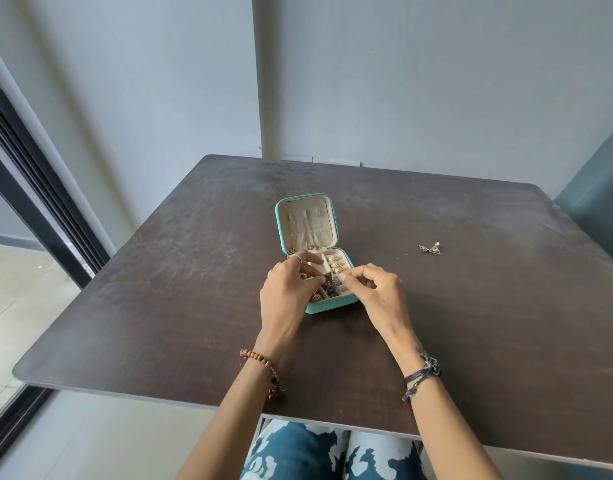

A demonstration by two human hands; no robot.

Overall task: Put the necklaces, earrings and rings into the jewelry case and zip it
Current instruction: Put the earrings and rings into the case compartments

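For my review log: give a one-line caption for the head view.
Both hands, left and right, pinch dark earrings over the open teal jewelry case; another earring pair lies on the table.

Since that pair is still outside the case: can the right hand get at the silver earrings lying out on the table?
Probably yes: the silver earrings lie alone on bare table, nothing between them and the right hand, though it is pinching a dark earring.

Soft, even daylight from the left; wide-angle bending at edges; faint shadows; sharp focus.
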